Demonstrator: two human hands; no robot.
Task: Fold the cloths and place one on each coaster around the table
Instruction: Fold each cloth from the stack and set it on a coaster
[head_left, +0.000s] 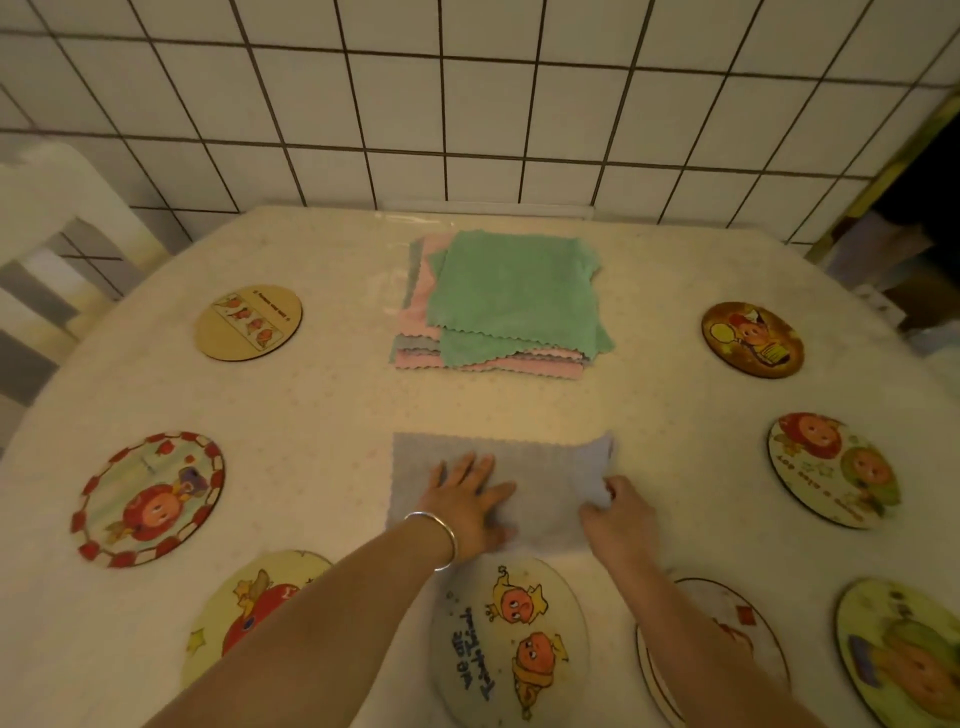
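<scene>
A grey cloth (540, 478) lies folded into a wide strip on the table in front of me. My left hand (470, 501) presses flat on its left half with fingers spread. My right hand (618, 514) pinches the cloth's right end, which is lifted and curling over. Behind it sits a stack of cloths (498, 301), green on top with pink and grey beneath. Several round picture coasters ring the table, among them one (511, 639) just below my hands, one (150, 499) at the left and one (834, 467) at the right. All coasters in view are bare.
The table (311, 405) has a pale cloth cover and stands against a white tiled wall (467, 104). A white chair (57, 218) stands at the far left. A dark opening with clutter (893, 249) lies at the far right.
</scene>
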